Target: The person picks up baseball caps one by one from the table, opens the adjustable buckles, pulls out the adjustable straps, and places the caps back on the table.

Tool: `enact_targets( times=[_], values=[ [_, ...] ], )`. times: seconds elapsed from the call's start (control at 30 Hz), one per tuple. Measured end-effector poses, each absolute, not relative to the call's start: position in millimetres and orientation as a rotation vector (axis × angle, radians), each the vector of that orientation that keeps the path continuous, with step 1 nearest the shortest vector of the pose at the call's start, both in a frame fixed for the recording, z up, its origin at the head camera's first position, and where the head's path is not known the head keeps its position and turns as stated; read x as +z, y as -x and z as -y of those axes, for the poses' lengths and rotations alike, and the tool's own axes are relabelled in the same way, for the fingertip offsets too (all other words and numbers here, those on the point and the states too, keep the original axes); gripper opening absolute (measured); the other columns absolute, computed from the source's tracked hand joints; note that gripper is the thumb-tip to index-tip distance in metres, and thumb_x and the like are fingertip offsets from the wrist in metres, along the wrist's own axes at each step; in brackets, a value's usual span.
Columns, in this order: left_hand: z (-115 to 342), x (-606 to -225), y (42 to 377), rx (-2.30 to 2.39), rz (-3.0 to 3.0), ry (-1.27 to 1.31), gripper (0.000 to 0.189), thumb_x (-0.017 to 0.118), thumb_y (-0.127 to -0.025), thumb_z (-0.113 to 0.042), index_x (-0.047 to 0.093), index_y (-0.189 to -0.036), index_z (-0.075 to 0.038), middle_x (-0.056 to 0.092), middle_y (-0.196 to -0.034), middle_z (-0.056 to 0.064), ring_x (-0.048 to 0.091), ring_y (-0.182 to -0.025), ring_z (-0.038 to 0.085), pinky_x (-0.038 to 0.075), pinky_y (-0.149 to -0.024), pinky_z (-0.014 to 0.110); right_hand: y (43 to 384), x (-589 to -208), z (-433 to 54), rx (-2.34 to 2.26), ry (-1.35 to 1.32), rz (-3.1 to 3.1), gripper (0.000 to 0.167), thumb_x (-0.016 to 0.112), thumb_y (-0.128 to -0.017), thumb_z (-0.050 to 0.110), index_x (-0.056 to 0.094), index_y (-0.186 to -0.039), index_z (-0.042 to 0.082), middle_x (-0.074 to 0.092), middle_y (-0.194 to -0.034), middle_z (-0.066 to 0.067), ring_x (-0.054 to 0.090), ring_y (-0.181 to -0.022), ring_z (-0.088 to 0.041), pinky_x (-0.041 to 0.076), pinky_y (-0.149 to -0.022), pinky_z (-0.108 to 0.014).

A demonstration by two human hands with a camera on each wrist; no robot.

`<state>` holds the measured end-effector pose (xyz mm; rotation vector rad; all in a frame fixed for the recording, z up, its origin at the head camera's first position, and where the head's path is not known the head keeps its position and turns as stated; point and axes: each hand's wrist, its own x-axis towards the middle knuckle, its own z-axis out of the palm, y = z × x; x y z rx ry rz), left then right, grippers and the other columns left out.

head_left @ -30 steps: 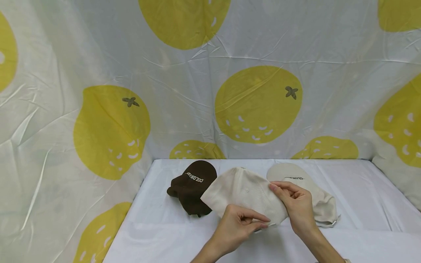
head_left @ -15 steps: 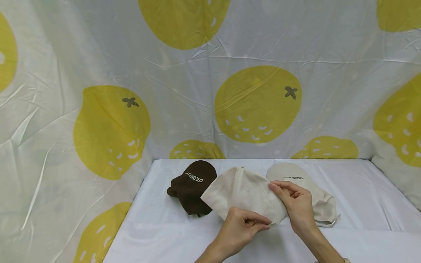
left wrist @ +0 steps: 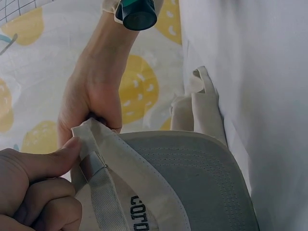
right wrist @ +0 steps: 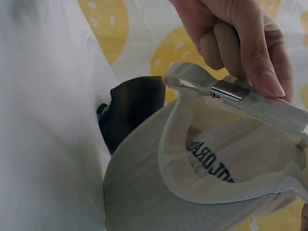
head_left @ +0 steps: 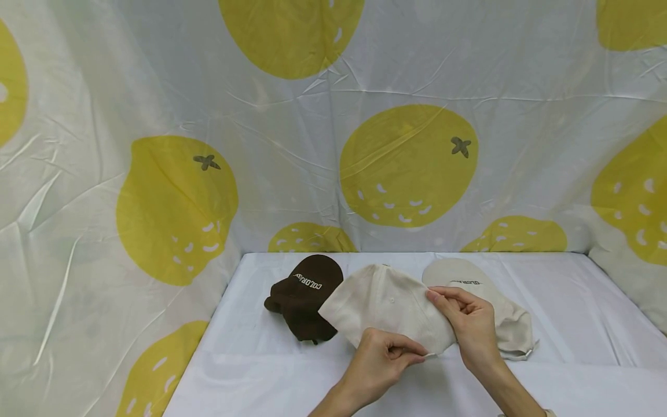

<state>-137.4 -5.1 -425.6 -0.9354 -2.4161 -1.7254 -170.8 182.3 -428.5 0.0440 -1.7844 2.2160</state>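
A cream baseball cap [head_left: 391, 301] is held up between both hands over the table, its crown facing the head camera. My left hand [head_left: 372, 368] pinches the adjustable back strap [right wrist: 279, 113] near its metal buckle [right wrist: 230, 90]. My right hand [head_left: 471, 324] grips the cap's edge at the right between thumb and fingers. Seen in the left wrist view, the brim [left wrist: 202, 183] points away from the hands, and dark lettering [left wrist: 138, 211] shows inside the crown. Only a bit of the right hand shows at the edge of the right wrist view.
A dark brown cap [head_left: 304, 301] with white lettering lies on the white-covered table [head_left: 250, 370], left of the held cap. Another cream cap [head_left: 510, 318] lies to the right, partly behind the right hand. A lemon-print curtain [head_left: 292, 162] hangs around the table's back and sides.
My left hand has shifted slightly right along the cap's lower edge, and its thumb and fingertips have come closer together on the strap. The right hand and the cap have hardly moved.
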Motion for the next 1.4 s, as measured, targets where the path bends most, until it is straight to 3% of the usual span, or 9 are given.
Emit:
enact_targets(
  times=[0.2, 0.43, 0.73, 1.03, 1.13, 1.27, 1.4],
  values=[
    [5.7, -425.4, 137.9, -1.715, 2.421, 0.946, 0.003, 0.080, -0.087, 0.000, 0.082, -0.088, 0.000, 0.081, -0.085, 0.008, 0.050, -0.066, -0.015, 0.047, -0.058, 0.007, 170.8, -428.1, -182.3, 2.215, -0.034, 1.788, 0.008, 0.076, -0.091, -0.002, 0.077, -0.097, -0.007, 0.073, -0.065, 0.001, 0.059, -0.055, 0.000, 0.051, -0.049, -0.018],
    [6.7, -423.9, 136.8, -1.784, 2.410, 0.943, 0.003, 0.079, -0.088, -0.001, 0.082, -0.089, 0.001, 0.080, -0.083, 0.013, 0.047, -0.063, -0.012, 0.040, -0.056, 0.005, 171.9, -428.9, -183.2, 2.221, -0.041, 1.793, 0.010, 0.075, -0.092, -0.001, 0.077, -0.099, -0.008, 0.073, -0.066, 0.001, 0.062, -0.056, -0.001, 0.053, -0.050, -0.019],
    [9.2, -417.9, 135.9, -1.963, 2.382, 0.908, 0.005, 0.077, -0.090, -0.001, 0.081, -0.092, 0.002, 0.080, -0.088, 0.016, 0.057, -0.071, -0.006, 0.047, -0.066, 0.008, 173.1, -429.7, -185.6, 2.231, -0.023, 1.830, 0.009, 0.076, -0.093, 0.003, 0.078, -0.099, -0.003, 0.074, -0.066, 0.002, 0.064, -0.057, -0.002, 0.054, -0.050, -0.020],
    [15.1, -410.1, 134.2, -2.035, 2.310, 0.937, 0.006, 0.076, -0.091, 0.000, 0.080, -0.093, 0.003, 0.078, -0.085, 0.021, 0.039, -0.056, -0.007, 0.035, -0.056, 0.009, 174.7, -430.8, -187.6, 2.210, -0.008, 1.873, 0.017, 0.077, -0.093, 0.006, 0.076, -0.104, -0.007, 0.073, -0.066, 0.003, 0.063, -0.058, -0.003, 0.054, -0.051, -0.020],
    [18.3, -405.9, 133.7, -2.074, 2.275, 0.936, 0.006, 0.076, -0.091, -0.002, 0.080, -0.093, 0.003, 0.078, -0.086, 0.022, 0.044, -0.058, -0.006, 0.038, -0.058, 0.010, 174.4, -431.0, -188.6, 2.202, -0.010, 1.884, 0.019, 0.076, -0.094, 0.006, 0.076, -0.106, -0.008, 0.071, -0.063, 0.004, 0.062, -0.058, -0.002, 0.054, -0.051, -0.019],
    [22.3, -399.1, 135.1, -2.085, 2.232, 0.920, 0.007, 0.077, -0.091, -0.005, 0.080, -0.093, 0.001, 0.077, -0.084, 0.021, 0.043, -0.058, -0.005, 0.038, -0.057, 0.011, 174.3, -432.5, -190.5, 2.204, -0.069, 1.897, 0.015, 0.075, -0.094, 0.007, 0.077, -0.106, -0.004, 0.058, -0.054, 0.010, 0.049, -0.053, 0.003, 0.045, -0.048, -0.015],
    [24.4, -391.9, 139.1, -2.056, 2.212, 0.896, 0.009, 0.079, -0.091, -0.011, 0.081, -0.093, -0.002, 0.073, -0.073, 0.020, 0.034, -0.055, -0.003, 0.032, -0.054, 0.013, 174.2, -433.8, -191.3, 2.193, -0.126, 1.894, 0.010, 0.075, -0.094, 0.005, 0.079, -0.103, 0.002, 0.041, -0.052, 0.014, 0.030, -0.050, -0.001, 0.023, -0.042, -0.025]
  ],
)
